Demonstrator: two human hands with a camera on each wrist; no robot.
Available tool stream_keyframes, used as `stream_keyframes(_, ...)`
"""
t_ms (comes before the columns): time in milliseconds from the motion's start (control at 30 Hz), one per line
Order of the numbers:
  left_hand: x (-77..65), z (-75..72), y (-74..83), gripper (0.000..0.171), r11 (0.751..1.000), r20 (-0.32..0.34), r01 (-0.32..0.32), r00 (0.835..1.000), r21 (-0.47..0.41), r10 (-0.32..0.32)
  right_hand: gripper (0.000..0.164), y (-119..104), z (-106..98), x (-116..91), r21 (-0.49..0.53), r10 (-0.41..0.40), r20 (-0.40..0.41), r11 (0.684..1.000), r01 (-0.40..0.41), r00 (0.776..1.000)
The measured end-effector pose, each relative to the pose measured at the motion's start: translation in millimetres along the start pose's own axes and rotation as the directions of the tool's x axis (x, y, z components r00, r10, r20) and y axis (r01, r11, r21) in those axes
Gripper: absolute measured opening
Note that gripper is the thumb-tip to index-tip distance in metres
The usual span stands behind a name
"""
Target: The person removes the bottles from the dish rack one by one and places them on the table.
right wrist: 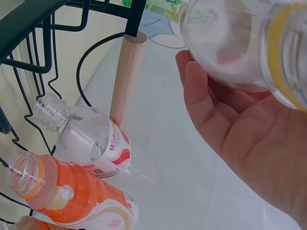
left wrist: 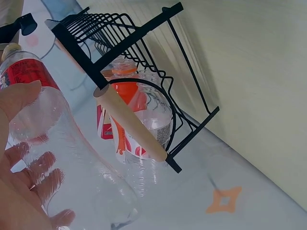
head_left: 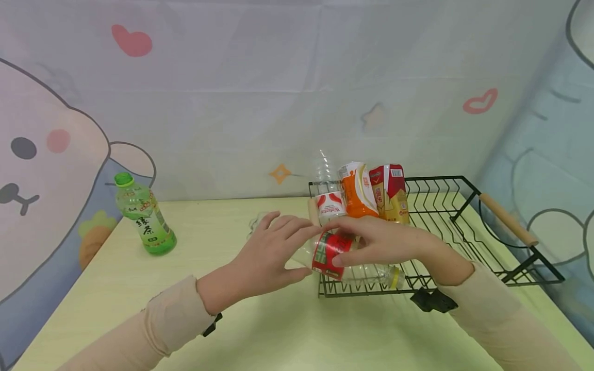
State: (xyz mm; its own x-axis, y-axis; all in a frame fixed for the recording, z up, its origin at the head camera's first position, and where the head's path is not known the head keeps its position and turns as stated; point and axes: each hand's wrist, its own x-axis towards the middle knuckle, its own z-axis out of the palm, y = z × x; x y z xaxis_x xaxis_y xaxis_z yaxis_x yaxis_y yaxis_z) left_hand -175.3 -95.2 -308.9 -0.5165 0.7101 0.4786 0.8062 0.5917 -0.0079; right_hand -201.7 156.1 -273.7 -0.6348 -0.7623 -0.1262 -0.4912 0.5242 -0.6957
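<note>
A clear plastic bottle with a red label (head_left: 326, 256) lies sideways between both hands, over the near left corner of a black wire rack (head_left: 371, 293). Its neck, with a yellow ring, points right. My left hand (head_left: 262, 260) holds the base end; in the left wrist view the thumb lies on one side of the clear plastic (left wrist: 81, 163) and the fingers show through from behind. The right hand (head_left: 382, 239) grips the bottle around its label, and the right wrist view shows fingers curled beneath the clear shoulder (right wrist: 223, 48).
Inside the rack stand a clear bottle with a red-and-white label (head_left: 331, 204), an orange-labelled bottle (head_left: 358, 190) and a red-and-gold one (head_left: 391, 193). The rack has wooden handles (head_left: 508, 219). A green tea bottle (head_left: 147, 219) stands on the left of the table (head_left: 209, 232).
</note>
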Motion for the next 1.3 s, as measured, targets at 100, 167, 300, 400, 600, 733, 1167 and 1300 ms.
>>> stream_keyframes(100,0.9,0.7,-0.7,0.064,1.0,-0.005,-0.006,1.0,0.006,0.006,0.055,-1,-2,0,-0.002,0.002,0.005,1.0,-0.002,1.0)
stream_keyframes(167,1.5,1.4,-1.5,0.064,1.0,-0.014,-0.008,1.0,0.009,0.008,0.055,-1,-2,0,-0.011,0.008,0.003,1.0,-0.008,1.0)
stream_keyframes(300,2.8,2.3,-4.0,0.063,1.0,-0.039,-0.004,0.999,0.016,0.005,0.055,-4,-5,-1,-0.036,0.012,-0.027,0.999,-0.013,1.0)
stream_keyframes(400,3.6,2.2,-6.3,0.061,1.0,-0.059,0.006,0.998,0.016,-0.005,0.054,-6,-7,-3,-0.041,0.013,-0.056,0.999,-0.015,0.998)
stream_keyframes(600,4.6,0.8,-13.1,0.059,0.999,-0.097,0.033,0.995,0.016,-0.032,0.054,-6,-13,-6,-0.017,0.02,-0.125,1.0,-0.023,0.992)
stream_keyframes(733,4.5,-1.5,-19.7,0.059,0.997,-0.118,0.079,0.99,0.011,-0.077,0.049,-5,-21,-9,0.0,0.003,-0.235,1.0,-0.003,0.972)
stream_keyframes(1167,-0.2,-6.5,-50.7,0.063,0.954,-0.199,0.263,0.937,-0.144,-0.288,0.052,3,-53,-31,0.148,0.08,-0.546,0.989,0.003,0.834)
stream_keyframes(1300,-2.3,-7.1,-62.6,0.065,0.912,-0.181,0.341,0.906,-0.229,-0.384,0.054,13,-57,-34,0.18,0.102,-0.579,0.984,0.004,0.809)
